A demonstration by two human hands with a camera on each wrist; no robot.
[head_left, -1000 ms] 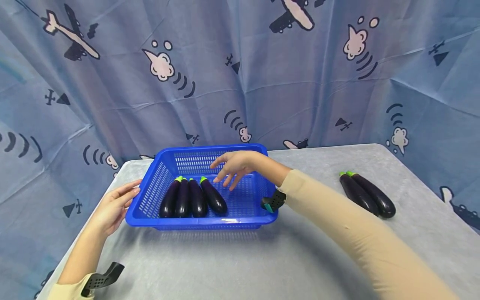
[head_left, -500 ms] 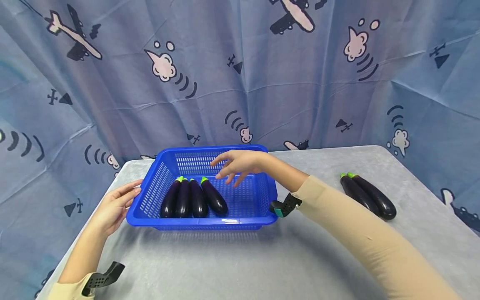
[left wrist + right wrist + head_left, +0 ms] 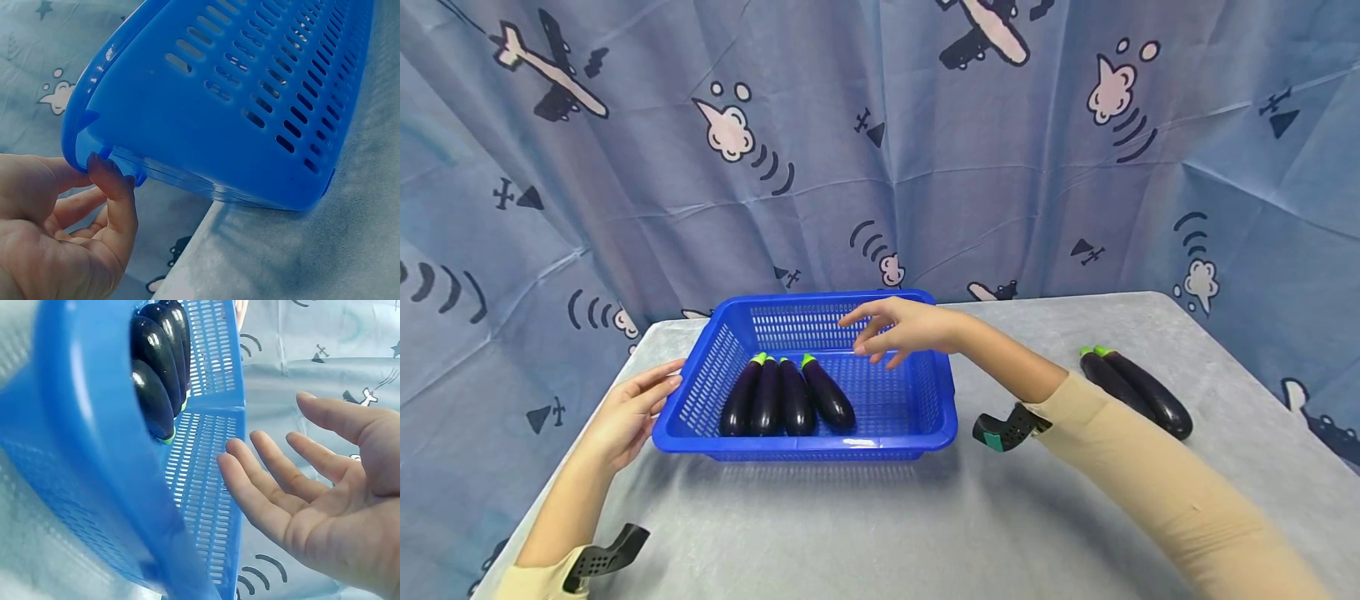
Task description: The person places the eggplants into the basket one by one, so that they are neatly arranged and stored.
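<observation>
A blue plastic basket point(image 3: 883, 392) with slotted walls stands on the table. Several dark purple eggplants point(image 3: 766, 400) with green stem ends lie side by side in its left half. My left hand point(image 3: 625, 417) pinches the basket's left rim between thumb and fingers, which the left wrist view shows close up at the rim point(image 3: 75, 125). Above the basket's right half hovers my right hand point(image 3: 917, 327), fingers spread and loosely bent, holding nothing. In the right wrist view its palm point(image 3: 331, 519) is bare.
Two more eggplants point(image 3: 1138, 392) lie together on the grey table point(image 3: 820, 533), to the right of the basket and partly behind the right sleeve point(image 3: 1150, 467). A blue curtain point(image 3: 955, 167) printed with planes hangs behind the table.
My right hand has moved rightward over the basket, away from the eggplants inside, and its forearm has shifted right too. The left hand, basket and eggplants have stayed put.
</observation>
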